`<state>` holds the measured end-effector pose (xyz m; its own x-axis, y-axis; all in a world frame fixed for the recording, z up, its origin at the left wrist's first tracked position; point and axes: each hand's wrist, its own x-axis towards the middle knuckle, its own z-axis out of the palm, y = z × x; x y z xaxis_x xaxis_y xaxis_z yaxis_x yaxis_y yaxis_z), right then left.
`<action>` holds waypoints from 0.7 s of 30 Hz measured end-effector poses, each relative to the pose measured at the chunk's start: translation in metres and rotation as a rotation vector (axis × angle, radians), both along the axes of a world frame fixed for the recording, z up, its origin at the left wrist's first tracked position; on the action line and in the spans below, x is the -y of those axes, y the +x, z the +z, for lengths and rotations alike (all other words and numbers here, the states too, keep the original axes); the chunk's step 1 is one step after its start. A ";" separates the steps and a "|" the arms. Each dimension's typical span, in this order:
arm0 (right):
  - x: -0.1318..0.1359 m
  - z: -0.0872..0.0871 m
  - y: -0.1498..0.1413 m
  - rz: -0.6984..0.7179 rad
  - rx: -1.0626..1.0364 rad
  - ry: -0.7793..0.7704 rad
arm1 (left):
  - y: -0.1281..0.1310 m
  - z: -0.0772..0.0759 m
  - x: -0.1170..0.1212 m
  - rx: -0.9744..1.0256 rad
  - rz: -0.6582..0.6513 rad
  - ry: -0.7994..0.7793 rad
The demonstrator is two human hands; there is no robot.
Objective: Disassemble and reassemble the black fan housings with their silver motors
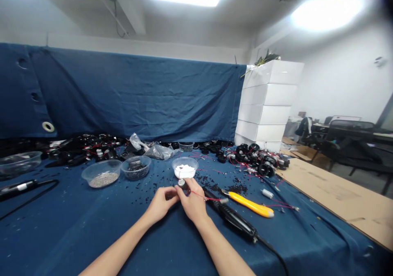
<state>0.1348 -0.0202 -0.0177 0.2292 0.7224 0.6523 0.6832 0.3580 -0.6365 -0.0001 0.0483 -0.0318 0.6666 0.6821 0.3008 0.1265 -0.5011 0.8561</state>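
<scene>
Both my hands meet at the middle of a blue-clothed table (76, 227). My left hand (161, 203) is closed in a pinch, its fingertips against those of my right hand (193, 202). The right hand's fingers are closed round a small grey cylindrical part (181, 182) with a thin red wire (199, 196) trailing right. What the left hand pinches is too small to make out. A clear cup of white bits (184, 167) stands just beyond the hands.
A black corded tool (233, 218) and a yellow utility knife (250, 205) lie right of my hands. Clear cups (102, 173) (135, 167) sit to the left, another black tool (18, 187) far left. Black parts with red wires (258, 159) pile at the back. Cardboard (337, 198) lies right.
</scene>
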 end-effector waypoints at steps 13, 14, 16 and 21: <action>-0.019 -0.004 0.006 0.154 -0.619 -0.006 | 0.001 -0.006 0.000 -0.067 0.034 0.051; -0.022 -0.006 0.008 0.182 -0.688 -0.034 | 0.001 -0.007 0.000 -0.070 0.036 0.057; -0.026 -0.007 0.013 0.237 -0.799 -0.090 | 0.001 -0.007 0.000 -0.070 0.038 0.071; -0.026 -0.008 0.019 0.360 -0.899 -0.190 | 0.001 -0.007 0.000 -0.075 0.047 0.116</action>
<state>0.1536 0.0055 -0.0260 0.3289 0.9209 0.2093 -0.2124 0.2881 -0.9337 0.0006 0.0487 -0.0384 0.6585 0.6764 0.3300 0.2138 -0.5885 0.7797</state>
